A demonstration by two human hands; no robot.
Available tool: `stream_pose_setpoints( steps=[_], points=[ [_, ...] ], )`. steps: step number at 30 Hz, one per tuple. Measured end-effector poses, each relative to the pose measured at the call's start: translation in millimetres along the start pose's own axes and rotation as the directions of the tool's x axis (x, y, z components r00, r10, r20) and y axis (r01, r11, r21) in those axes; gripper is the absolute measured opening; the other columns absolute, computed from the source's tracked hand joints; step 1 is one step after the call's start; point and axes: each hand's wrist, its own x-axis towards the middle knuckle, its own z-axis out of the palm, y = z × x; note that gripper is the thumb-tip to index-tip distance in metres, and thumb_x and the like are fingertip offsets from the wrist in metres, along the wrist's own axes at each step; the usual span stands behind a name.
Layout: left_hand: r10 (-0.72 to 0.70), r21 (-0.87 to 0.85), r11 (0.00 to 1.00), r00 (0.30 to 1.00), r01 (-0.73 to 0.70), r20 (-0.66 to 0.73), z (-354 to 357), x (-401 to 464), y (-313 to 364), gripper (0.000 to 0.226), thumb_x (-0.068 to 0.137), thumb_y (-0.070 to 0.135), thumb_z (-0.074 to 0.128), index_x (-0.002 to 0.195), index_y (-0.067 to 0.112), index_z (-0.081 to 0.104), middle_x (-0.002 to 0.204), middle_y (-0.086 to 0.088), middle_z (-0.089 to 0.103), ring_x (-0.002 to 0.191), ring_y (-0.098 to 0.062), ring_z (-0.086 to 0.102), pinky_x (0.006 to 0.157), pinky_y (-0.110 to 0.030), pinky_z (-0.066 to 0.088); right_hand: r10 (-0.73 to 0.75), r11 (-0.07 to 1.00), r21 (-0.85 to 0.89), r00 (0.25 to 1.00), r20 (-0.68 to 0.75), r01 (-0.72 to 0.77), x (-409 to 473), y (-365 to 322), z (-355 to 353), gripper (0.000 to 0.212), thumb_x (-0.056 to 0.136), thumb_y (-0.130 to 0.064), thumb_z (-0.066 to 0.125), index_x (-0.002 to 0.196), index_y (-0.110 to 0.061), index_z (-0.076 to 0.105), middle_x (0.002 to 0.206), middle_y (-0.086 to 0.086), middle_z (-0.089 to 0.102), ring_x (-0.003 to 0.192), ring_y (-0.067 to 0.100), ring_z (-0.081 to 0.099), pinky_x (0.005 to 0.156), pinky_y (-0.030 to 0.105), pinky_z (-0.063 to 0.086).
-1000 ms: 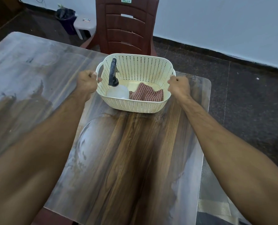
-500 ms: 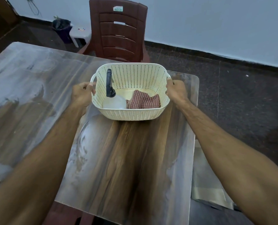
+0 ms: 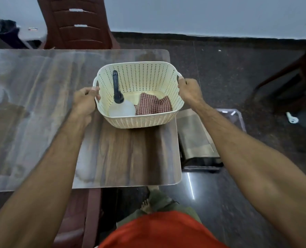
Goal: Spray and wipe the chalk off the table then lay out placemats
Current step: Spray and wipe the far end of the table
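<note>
While both hands hold the cream perforated plastic basket [image 3: 139, 111] by its side handles, the supplies for the job ride inside it: a translucent spray bottle with a black trigger head [image 3: 119, 102] lies at the left of the basket floor, and a crumpled red-and-white checked cloth [image 3: 154, 104] sits just beside it on the right. The left hand [image 3: 85, 101] has its grip curled shut around the left handle, and the right hand [image 3: 189, 90] is closed the same way over the right handle. Two hands at opposite handles keep the basket level, so the bottle does not roll.

The basket sits over the right end of the wood-grain bench [image 3: 121, 158], and its right wall overhangs the bench edge; whether its base touches the surface I cannot tell. Pale chalky smears cover the left stretch of the bench, so wiping has likely not begun, and the basket probably needs to be off the top before spraying.

To the right, below the bench edge, a clear plastic bin holding folded beige mats [image 3: 195, 138] stands on the dark floor, probably the placemats. A dark red plastic chair [image 3: 77, 24] stands at the far side. The floor right of the bin is open, giving room to swing the basket outward.
</note>
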Motion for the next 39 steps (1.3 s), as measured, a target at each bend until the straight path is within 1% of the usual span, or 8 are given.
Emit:
stream_pose_setpoints(
  steps=[3, 11, 20, 25, 29, 32, 35, 39],
  points=[
    [0.005, 0.032, 0.999, 0.998, -0.007, 0.059, 22.0, -23.5, -2.6, 0.024, 0.099, 0.019, 0.052, 0.078, 0.020, 0.062, 0.071, -0.001, 0.059, 0.064, -0.011, 0.051, 0.077, -0.034, 0.046, 0.046, 0.998, 0.038, 0.998, -0.037, -0.045, -24.0, 28.6, -28.9, 0.043, 0.101, -0.035, 0.038, 0.066, -0.016, 0.054, 0.068, 0.001, 0.055, 0.063, 0.015, 0.050, 0.060, 0.035, 0.039],
    [0.019, 0.097, 0.994, 0.973, -0.042, 0.228, 108.6, -82.4, -0.2, 0.021, 0.098, 0.017, 0.054, 0.079, 0.018, 0.061, 0.070, 0.001, 0.059, 0.069, -0.012, 0.053, 0.080, -0.034, 0.048, 0.171, 0.985, 0.047, 0.966, -0.195, -0.165, -66.0, 108.8, -114.3, 0.042, 0.102, -0.036, 0.039, 0.079, -0.010, 0.062, 0.074, 0.003, 0.060, 0.067, 0.016, 0.053, 0.061, 0.035, 0.040],
    [-0.021, 0.157, 0.987, 0.944, -0.033, 0.330, 240.2, -135.9, -14.3, 0.025, 0.099, 0.014, 0.053, 0.075, 0.017, 0.059, 0.070, 0.000, 0.058, 0.068, -0.011, 0.052, 0.080, -0.035, 0.048, 0.267, 0.964, 0.051, 0.926, -0.268, -0.262, -62.3, 212.4, -212.7, 0.042, 0.100, -0.039, 0.039, 0.078, -0.013, 0.063, 0.078, 0.005, 0.065, 0.070, 0.017, 0.060, 0.066, 0.040, 0.049],
    [-0.084, 0.259, 0.966, 0.932, -0.011, 0.352, 320.5, -150.7, -37.5, 0.025, 0.100, 0.022, 0.053, 0.076, 0.019, 0.059, 0.089, -0.003, 0.065, 0.088, -0.017, 0.058, 0.083, -0.035, 0.046, 0.299, 0.951, -0.001, 0.920, -0.254, -0.310, -35.4, 277.3, -259.8, 0.038, 0.101, -0.036, 0.039, 0.078, -0.016, 0.060, 0.083, 0.005, 0.065, 0.075, 0.019, 0.059, 0.066, 0.034, 0.043],
    [-0.147, 0.288, 0.957, 0.929, 0.046, 0.340, 382.4, -159.4, -64.7, 0.026, 0.101, 0.022, 0.053, 0.076, 0.018, 0.058, 0.094, -0.007, 0.067, 0.088, -0.018, 0.059, 0.081, -0.034, 0.047, 0.320, 0.934, -0.086, 0.918, -0.236, -0.348, -6.4, 322.8, -286.3, 0.034, 0.102, -0.032, 0.039, 0.086, -0.014, 0.062, 0.088, 0.008, 0.067, 0.081, 0.023, 0.060, 0.068, 0.030, 0.038],
    [-0.178, 0.307, 0.949, 0.924, 0.070, 0.339, 423.1, -163.3, -85.9, 0.020, 0.101, 0.022, 0.052, 0.082, 0.018, 0.058, 0.090, -0.004, 0.068, 0.088, -0.019, 0.060, 0.078, -0.032, 0.047, 0.327, 0.923, -0.133, 0.917, -0.226, -0.362, 18.6, 356.1, -300.1, 0.032, 0.103, -0.030, 0.040, 0.092, -0.013, 0.065, 0.095, 0.013, 0.069, 0.089, 0.029, 0.063, 0.070, 0.030, 0.039],
    [-0.214, 0.308, 0.946, 0.915, 0.106, 0.342, 458.7, -157.1, -102.0, 0.016, 0.102, 0.021, 0.051, 0.103, 0.010, 0.061, 0.082, 0.000, 0.067, 0.087, -0.018, 0.061, 0.072, -0.029, 0.047, 0.329, 0.908, -0.186, 0.913, -0.240, -0.375, 44.7, 381.8, -308.5, 0.034, 0.103, -0.030, 0.042, 0.101, -0.006, 0.066, 0.104, 0.015, 0.068, 0.095, 0.032, 0.062, 0.072, 0.031, 0.039],
    [-0.231, 0.334, 0.935, 0.919, 0.119, 0.320, 491.2, -141.3, -113.1, 0.020, 0.103, 0.021, 0.049, 0.111, 0.007, 0.060, 0.089, -0.002, 0.068, 0.090, -0.018, 0.063, 0.061, -0.023, 0.046, 0.320, 0.905, -0.220, 0.923, -0.214, -0.364, 76.7, 407.2, -308.0, 0.033, 0.103, -0.028, 0.042, 0.106, -0.004, 0.064, 0.104, 0.015, 0.068, 0.093, 0.029, 0.062, 0.072, 0.031, 0.042]
  ],
)
